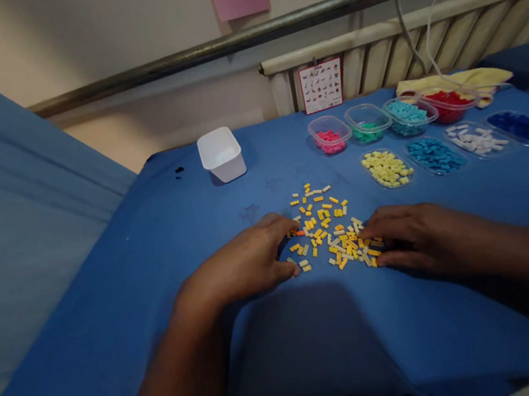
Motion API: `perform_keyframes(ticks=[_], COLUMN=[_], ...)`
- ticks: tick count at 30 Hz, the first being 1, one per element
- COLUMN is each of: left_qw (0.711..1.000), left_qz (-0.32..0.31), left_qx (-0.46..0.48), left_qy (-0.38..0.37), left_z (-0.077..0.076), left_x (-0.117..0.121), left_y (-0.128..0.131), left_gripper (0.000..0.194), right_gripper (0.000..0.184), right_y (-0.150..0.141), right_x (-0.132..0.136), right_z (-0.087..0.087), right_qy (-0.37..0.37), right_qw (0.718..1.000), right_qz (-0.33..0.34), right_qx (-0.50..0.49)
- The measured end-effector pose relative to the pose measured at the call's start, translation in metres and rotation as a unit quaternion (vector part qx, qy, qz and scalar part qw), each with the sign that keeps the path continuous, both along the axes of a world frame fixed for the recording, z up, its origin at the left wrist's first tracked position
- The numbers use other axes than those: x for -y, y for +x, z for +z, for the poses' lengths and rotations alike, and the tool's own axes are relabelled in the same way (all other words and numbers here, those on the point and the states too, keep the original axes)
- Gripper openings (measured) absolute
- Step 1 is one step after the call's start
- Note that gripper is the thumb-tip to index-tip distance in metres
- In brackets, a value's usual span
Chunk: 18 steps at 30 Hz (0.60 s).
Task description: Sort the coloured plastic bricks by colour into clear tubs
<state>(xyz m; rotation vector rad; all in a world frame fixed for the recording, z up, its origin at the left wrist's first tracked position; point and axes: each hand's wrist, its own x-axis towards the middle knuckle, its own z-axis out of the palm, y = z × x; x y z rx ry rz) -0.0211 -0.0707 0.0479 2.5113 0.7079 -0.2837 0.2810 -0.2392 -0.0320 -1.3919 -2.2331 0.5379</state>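
Observation:
Small yellow and cream toy bricks (323, 215) lie scattered in a loose pile on the blue cloth. An orange brick (300, 233) shows among them, close to my left fingers. My left hand (259, 256) rests at the pile's left edge, thumb and fingers apart, with bricks between them on the cloth. On the right side, my right hand (410, 238) reaches into the denser part of the pile. Its thumb and fingers are spread around several bricks and touch some of them. Neither hand lifts anything.
A white tub (221, 156) stands at the back left, near small black bits (179, 169). Clear containers of pink (330, 141), green, turquoise (407, 114) and red pieces line the back right. Trays of pale yellow (387, 168), blue, white and dark blue pieces sit before them.

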Motion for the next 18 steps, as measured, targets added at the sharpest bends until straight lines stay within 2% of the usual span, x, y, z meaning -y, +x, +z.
perform_keyframes(ticks=[4,8,11,14,16,18], left_qw=[1.000,0.999,0.998,0.995,0.994,0.995], left_qz=[-0.002,0.022,0.055,0.061,0.054,0.045], left_qx=[0.020,0.036,-0.002,-0.053,-0.071,-0.077], left_qy=[-0.010,-0.016,-0.042,-0.060,-0.056,-0.049], left_z=[-0.003,0.004,0.014,0.019,0.019,0.014], left_x=[0.001,-0.004,-0.007,-0.002,0.005,0.012], left_y=[0.002,-0.004,-0.009,-0.010,-0.008,-0.005], left_gripper=[0.051,0.039,0.025,0.021,0.019,0.015], right_gripper=[0.018,0.015,0.016,0.018,0.021,0.025], right_y=[-0.018,-0.015,-0.009,-0.013,-0.020,-0.029], right_x=[-0.006,-0.005,-0.002,0.001,0.000,-0.003], right_z=[0.003,0.011,0.014,0.010,0.006,0.002], right_qy=[0.035,0.085,0.076,0.041,0.040,0.062], right_qw=[0.999,0.995,0.995,0.995,0.993,0.993], right_qz=[-0.018,-0.024,0.018,0.086,0.105,0.097], right_qx=[-0.024,-0.056,-0.055,-0.036,-0.032,-0.027])
